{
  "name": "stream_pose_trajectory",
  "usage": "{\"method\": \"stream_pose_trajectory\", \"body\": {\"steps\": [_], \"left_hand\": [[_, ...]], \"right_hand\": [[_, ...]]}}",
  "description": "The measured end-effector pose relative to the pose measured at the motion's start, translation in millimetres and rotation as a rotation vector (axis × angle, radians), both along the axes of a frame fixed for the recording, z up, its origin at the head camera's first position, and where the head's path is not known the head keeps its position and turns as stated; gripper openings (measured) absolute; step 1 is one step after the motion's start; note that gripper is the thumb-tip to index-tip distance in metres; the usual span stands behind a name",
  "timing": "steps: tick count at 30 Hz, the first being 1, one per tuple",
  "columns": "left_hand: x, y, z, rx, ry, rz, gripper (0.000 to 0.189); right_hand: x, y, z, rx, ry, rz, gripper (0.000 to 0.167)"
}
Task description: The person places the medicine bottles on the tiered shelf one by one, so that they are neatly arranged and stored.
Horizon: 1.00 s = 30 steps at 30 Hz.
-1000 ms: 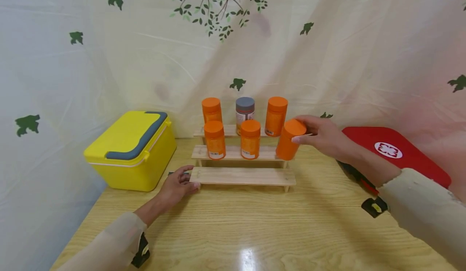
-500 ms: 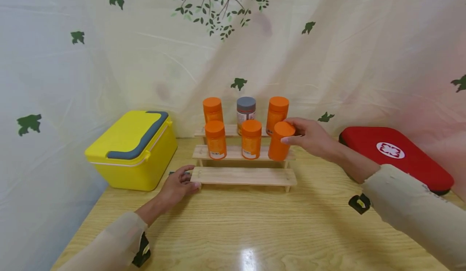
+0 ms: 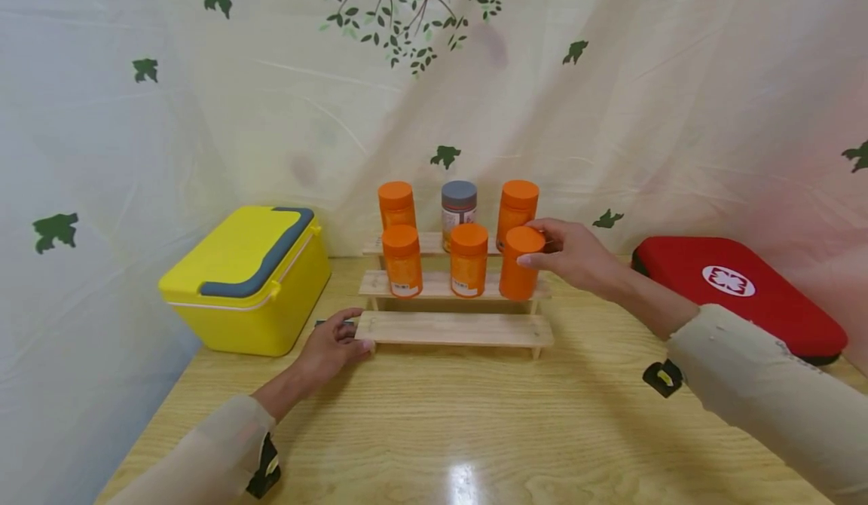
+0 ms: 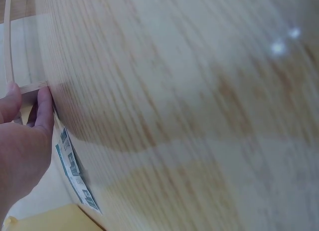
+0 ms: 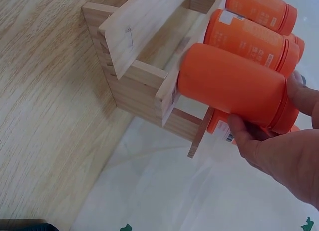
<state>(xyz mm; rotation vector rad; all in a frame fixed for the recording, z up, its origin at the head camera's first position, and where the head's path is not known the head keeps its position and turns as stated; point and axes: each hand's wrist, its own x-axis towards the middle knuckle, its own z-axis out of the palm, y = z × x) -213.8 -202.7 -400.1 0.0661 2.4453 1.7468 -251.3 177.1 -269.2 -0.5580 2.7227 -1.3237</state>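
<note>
My right hand (image 3: 579, 258) grips an orange jar (image 3: 519, 275) near its lid; the jar stands upright at the right end of the middle step. In the right wrist view the same jar (image 5: 232, 86) has its plain side to the camera, fingers and thumb on either side. My left hand (image 3: 331, 345) holds the left end of the front step of the wooden rack (image 3: 454, 328). Thumb and fingers pinch that rack end (image 4: 35, 86) in the left wrist view. Two orange jars, left (image 3: 402, 267) and centre (image 3: 468, 264), share the middle step.
Behind, the top step bears a grey-lidded jar (image 3: 458, 207) between two orange jars. A yellow cooler box (image 3: 237, 279) stands left, a red case (image 3: 739, 286) right. A printed card (image 4: 75, 171) lies on the table near my left hand. A leaf-patterned cloth hangs behind.
My right hand has moved left with the orange jar, which has gone from tilted at the rack's right edge to upright on the middle step. The left hand stays on the rack.
</note>
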Motion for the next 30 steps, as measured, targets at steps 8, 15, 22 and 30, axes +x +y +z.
{"method": "stream_pose_trajectory", "body": {"steps": [8,15,22,30], "left_hand": [[1.0,0.6,1.0,0.008,-0.005,0.007,0.06],[2.2,1.3,1.2,0.031,-0.023,0.016,0.059],[2.4,1.9,3.5,0.016,-0.021,0.018,0.06],[1.8,1.6,1.2,0.013,-0.015,0.023,0.059]], "right_hand": [[-0.8,-3.3,-1.8,0.014,-0.001,-0.052,0.05],[-0.2,-4.1,-4.9,-0.003,-0.002,-0.087,0.052],[0.3,-2.2,-7.0,-0.022,0.023,-0.092,0.054],[4.0,3.7,-6.5,-0.005,0.045,-0.106,0.061]]}}
